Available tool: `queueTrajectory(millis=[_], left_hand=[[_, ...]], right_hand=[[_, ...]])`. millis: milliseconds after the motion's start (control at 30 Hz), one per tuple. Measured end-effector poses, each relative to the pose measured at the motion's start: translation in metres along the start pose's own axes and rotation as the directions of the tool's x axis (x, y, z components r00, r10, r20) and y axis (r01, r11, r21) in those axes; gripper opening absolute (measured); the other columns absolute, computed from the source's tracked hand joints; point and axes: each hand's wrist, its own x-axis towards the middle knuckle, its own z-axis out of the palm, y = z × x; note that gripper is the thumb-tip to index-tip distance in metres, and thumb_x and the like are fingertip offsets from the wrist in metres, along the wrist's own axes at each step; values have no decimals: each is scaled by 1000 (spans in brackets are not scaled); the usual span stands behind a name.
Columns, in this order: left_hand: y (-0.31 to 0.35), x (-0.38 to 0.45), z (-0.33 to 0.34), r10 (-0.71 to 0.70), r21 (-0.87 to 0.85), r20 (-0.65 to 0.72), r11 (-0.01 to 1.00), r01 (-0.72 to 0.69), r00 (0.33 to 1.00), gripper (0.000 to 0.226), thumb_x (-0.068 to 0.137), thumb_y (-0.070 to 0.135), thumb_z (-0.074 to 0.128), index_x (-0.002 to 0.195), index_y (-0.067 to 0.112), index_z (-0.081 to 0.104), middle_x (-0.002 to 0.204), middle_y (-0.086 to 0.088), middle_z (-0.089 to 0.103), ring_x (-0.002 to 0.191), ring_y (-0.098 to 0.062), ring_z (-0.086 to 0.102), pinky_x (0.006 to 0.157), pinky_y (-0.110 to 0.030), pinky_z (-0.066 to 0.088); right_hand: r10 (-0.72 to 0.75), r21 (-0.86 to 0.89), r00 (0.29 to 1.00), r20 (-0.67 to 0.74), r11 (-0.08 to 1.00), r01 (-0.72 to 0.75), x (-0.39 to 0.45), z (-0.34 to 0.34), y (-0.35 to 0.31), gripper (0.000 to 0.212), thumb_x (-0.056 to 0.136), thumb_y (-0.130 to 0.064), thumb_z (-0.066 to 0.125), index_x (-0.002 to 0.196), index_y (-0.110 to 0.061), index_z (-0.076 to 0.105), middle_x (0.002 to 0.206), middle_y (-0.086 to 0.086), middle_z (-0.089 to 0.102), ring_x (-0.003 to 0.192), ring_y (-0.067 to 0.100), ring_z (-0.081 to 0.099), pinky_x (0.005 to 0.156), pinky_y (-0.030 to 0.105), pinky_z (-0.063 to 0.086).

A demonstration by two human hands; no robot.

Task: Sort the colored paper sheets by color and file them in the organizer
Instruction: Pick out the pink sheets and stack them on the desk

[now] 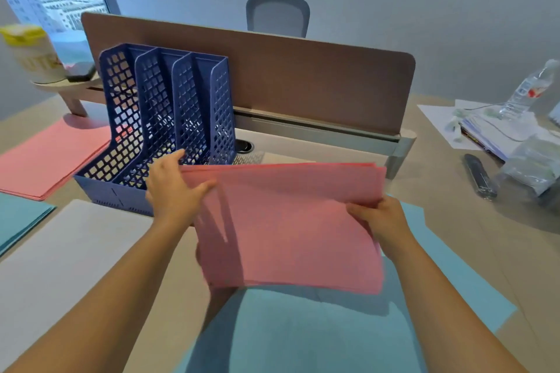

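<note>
While the pink paper stack (pixel 288 221) is held above the surface's near edge, before the blue organizer (pixel 163 118), its sides are pinched by the left hand (pixel 174 188) and right hand (pixel 380 218), fingers curled. Light, floppy sheets are best supported at both edges.

An office is showing here: a desk (pixel 439 179) is carrying a partition screen (pixel 303 82), a swivel chair (pixel 277 13) is standing behind, a file organizer (pixel 160 118) near the left edge.
</note>
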Motion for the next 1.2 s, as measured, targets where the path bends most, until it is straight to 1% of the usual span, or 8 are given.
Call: queueTrajectory(millis=[100,200,300,400,667,900,1100,1200], left_hand=[[-15,-6,-8,-248,-497,223,803,328,943,76,77,17,72,140,6,30,137,-15,44,126,-31,44,106,-49,36],[-16,-9,-15,-238,-608,296,700,375,925,40,83,3,63,122,3,52,107,-11,61,104,-28,56,92,-43,46],[-8,-12,-22,-197,-638,255,702,318,947,14,86,-4,55,88,8,61,84,-5,61,84,-24,54,69,-34,48],[2,-18,-24,-113,-688,266,674,270,957,25,89,-4,50,80,18,57,80,-3,58,73,-19,52,59,-29,41],[-16,-27,-24,-95,-661,312,693,287,945,24,80,-4,60,83,18,54,83,-1,58,77,-13,52,65,-25,40],[-6,-21,-18,-20,-666,319,707,239,948,17,79,-3,63,77,13,60,78,-4,61,72,-16,56,62,-25,43],[-17,-6,-20,-51,-670,279,705,232,959,16,81,-1,62,72,12,57,60,7,62,67,-15,52,58,-27,40],[-29,-7,-8,-62,-614,333,743,266,941,26,77,-13,59,81,13,59,63,12,66,70,-9,59,72,-30,43]], right_hand=[[26,100,999,42,995,-30,-2,4,-8,17,81,8,60,78,-9,62,69,1,63,55,13,60,48,16,51],[29,126,998,55,991,-36,-2,9,-11,14,81,7,60,83,-6,63,65,-2,67,66,18,60,53,19,54],[4,86,999,42,996,-7,-3,16,-14,19,81,8,60,98,0,62,89,7,64,82,25,57,76,32,48],[-12,129,1000,12,992,10,-3,22,-15,25,80,9,61,104,3,61,96,6,59,86,24,53,80,34,43],[-2,155,998,69,988,-9,-4,20,-1,48,75,13,65,117,-7,53,97,5,60,87,22,56,81,37,44],[-9,180,997,75,984,-5,-1,30,-6,30,77,12,63,98,-9,58,78,-3,59,70,11,55,65,25,47],[-10,187,1000,28,982,5,6,20,-1,27,76,12,63,92,-10,60,83,1,62,83,24,55,75,35,46],[72,139,995,63,987,-80,8,22,15,35,76,13,62,103,-8,56,95,7,61,88,27,56,79,37,45]])
